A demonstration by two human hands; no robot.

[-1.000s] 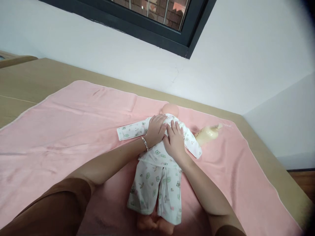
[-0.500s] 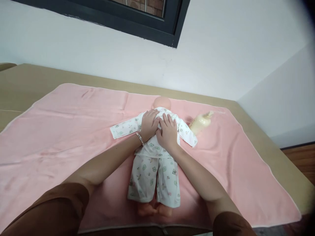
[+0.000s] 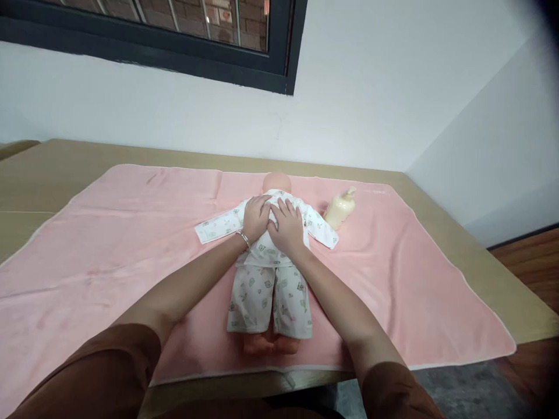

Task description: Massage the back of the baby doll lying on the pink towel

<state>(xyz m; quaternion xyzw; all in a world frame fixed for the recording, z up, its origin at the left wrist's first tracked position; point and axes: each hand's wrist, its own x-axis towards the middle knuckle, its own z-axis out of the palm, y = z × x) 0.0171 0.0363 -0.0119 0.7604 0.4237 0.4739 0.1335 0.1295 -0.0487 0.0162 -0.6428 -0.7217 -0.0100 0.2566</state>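
A baby doll [image 3: 273,299] in white printed pyjamas lies face down, its head toward the wall and its bare feet toward me. Both of its sleeves stretch out to the sides. Flat on the left of its upper back rests my left hand [image 3: 257,217], open, with a silver bangle at the wrist. My right hand [image 3: 288,228] lies on the right of the back, fingers spread, its thumb close to the left hand. Beside the doll's right-side sleeve, a bottle of pale yellow liquid [image 3: 340,209] lies on the pink blanket [image 3: 371,279].
The blanket covers most of a wooden table [image 3: 471,250], whose far edge meets a white wall [image 3: 349,116]. A dark-framed window [image 3: 279,75] with bars is above. Wooden flooring [image 3: 530,262] shows at the right, and grey floor below the near edge.
The view has tilted up and shifted to the right, so more window and the table's near edge show. Both hands stay on the doll's back; the doll and bottle keep their places.
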